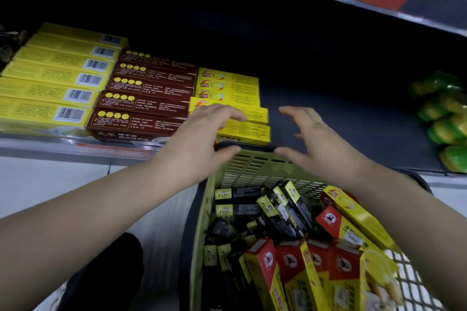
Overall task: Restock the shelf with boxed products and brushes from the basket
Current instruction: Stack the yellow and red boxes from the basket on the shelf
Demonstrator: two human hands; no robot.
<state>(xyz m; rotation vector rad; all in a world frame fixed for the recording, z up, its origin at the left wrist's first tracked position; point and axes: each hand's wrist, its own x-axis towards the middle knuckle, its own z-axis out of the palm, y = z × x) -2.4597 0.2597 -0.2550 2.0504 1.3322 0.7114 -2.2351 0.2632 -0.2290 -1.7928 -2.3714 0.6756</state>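
While outstretched, left hand (202, 134) and right hand (321, 144) hover; fingers (292, 110) splayed.

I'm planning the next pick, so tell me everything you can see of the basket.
The basket is pale yellow-green plastic with slotted walls and a dark handle lying along its far rim. It sits just below the shelf, packed with black-and-yellow boxes on the left and red-and-yellow boxes on the right. The left hand and right hand are open above the far rim; whether their thumbs touch the handle is unclear.
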